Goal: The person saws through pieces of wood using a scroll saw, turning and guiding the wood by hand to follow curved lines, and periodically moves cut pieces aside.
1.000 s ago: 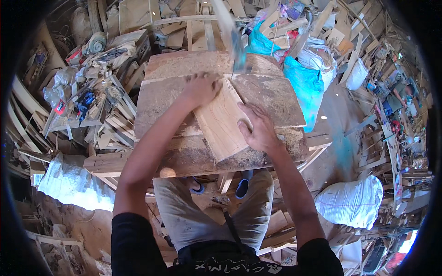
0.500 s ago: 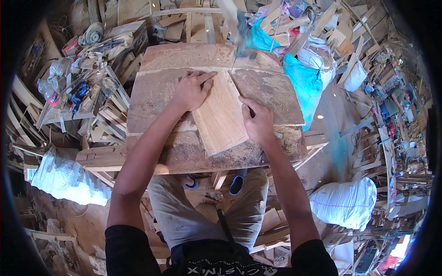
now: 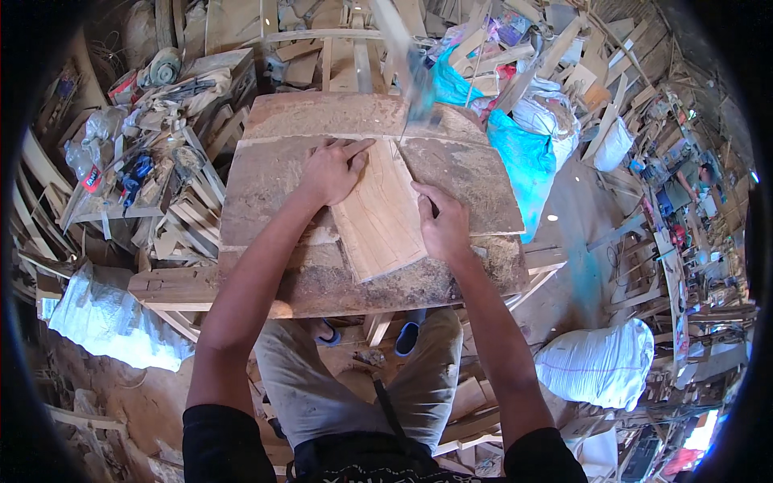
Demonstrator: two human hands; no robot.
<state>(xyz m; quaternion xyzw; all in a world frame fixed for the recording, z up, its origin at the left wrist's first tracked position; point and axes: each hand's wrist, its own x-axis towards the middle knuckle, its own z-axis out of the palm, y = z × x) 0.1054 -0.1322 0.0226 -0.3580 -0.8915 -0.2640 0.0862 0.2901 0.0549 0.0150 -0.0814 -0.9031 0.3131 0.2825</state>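
Observation:
A flat, pale wooden board (image 3: 378, 217) with thin curved lines drawn on it lies slantwise on the worn wooden work table (image 3: 467, 189). My left hand (image 3: 332, 171) presses on its far left part, index finger stretched toward the far edge. At the board's right edge, my right hand (image 3: 445, 221) grips with the thumb and a stretched index finger. A thin upright saw blade (image 3: 402, 138) stands at the board's far end. Above it, a blurred blue-green machine part (image 3: 420, 101) hangs from a pale wooden arm (image 3: 390, 28).
Left stands a cluttered side bench (image 3: 121, 211) with a plastic bottle (image 3: 84, 165) and wood scraps. A turquoise sack (image 3: 519, 161) touches the table's right side. A white sack (image 3: 600, 362) lies on the floor at right. My legs are under the table's near edge.
The whole view has shifted slightly, so the table sits lower in it. Both hands stay on the board, which keeps nearly the same place against the blade. The machine part is blurred in both frames.

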